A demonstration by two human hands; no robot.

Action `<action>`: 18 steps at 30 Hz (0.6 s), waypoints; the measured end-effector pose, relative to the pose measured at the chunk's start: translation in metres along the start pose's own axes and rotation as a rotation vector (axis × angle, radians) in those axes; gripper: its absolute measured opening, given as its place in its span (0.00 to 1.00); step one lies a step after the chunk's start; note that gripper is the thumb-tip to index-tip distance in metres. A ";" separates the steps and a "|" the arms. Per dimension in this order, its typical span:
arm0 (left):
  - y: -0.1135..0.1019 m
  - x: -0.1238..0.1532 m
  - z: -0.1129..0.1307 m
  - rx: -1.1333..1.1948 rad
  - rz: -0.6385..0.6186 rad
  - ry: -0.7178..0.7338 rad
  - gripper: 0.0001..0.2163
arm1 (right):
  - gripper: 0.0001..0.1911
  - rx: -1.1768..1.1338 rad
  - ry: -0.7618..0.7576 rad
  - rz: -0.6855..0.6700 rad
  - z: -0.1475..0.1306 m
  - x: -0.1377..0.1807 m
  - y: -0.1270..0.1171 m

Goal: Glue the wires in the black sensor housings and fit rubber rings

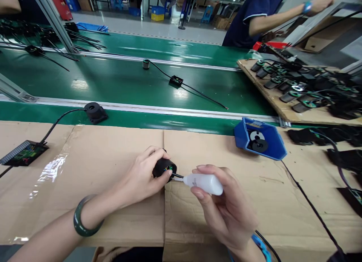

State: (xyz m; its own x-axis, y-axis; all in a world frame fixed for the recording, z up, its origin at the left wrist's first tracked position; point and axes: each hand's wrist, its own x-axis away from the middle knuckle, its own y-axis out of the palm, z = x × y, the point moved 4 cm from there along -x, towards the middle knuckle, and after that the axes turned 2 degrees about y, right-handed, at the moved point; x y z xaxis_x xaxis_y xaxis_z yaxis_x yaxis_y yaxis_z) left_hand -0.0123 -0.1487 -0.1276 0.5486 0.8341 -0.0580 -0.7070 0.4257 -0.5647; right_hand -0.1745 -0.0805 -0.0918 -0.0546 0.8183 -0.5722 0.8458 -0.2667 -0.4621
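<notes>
My left hand point(151, 169) is wrapped round a black cylindrical housing point(161, 167), tilted so its open end faces right. Green and yellow parts show inside that end. Between the fingers of my right hand point(223, 201) is a small white squeeze bottle point(205, 183), lying nearly level. Its thin nozzle points left and reaches the rim of the housing's open end; whether it touches cannot be made out. A black cable runs from the housing beside the nozzle and passes behind my right hand.
Cardboard point(118, 141) covers the bench. A blue bin point(258, 139) holds black and white discs. Left are a black square-based part point(96, 113) and a circuit box point(24, 152). A cabled circuit module point(176, 80) lies on the green belt. Motors crowd a wooden board point(271, 92); a co-worker point(257, 18) stands behind.
</notes>
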 end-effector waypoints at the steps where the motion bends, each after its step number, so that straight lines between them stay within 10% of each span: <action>1: 0.000 0.000 0.000 0.002 0.000 -0.002 0.08 | 0.15 -0.005 0.000 -0.002 0.000 0.000 0.000; 11: 0.000 -0.001 -0.002 0.028 0.009 -0.022 0.07 | 0.16 -0.051 0.062 0.029 0.008 0.005 -0.003; 18: 0.003 -0.009 -0.021 0.402 -0.242 -0.242 0.13 | 0.10 -0.503 0.397 0.400 0.032 0.008 -0.018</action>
State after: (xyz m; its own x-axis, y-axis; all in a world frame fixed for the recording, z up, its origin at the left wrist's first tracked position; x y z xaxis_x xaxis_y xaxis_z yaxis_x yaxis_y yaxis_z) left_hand -0.0105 -0.1625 -0.1463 0.6323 0.7322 0.2531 -0.7143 0.6775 -0.1756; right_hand -0.2068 -0.0857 -0.1097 0.4221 0.8555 -0.3000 0.9065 -0.3951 0.1487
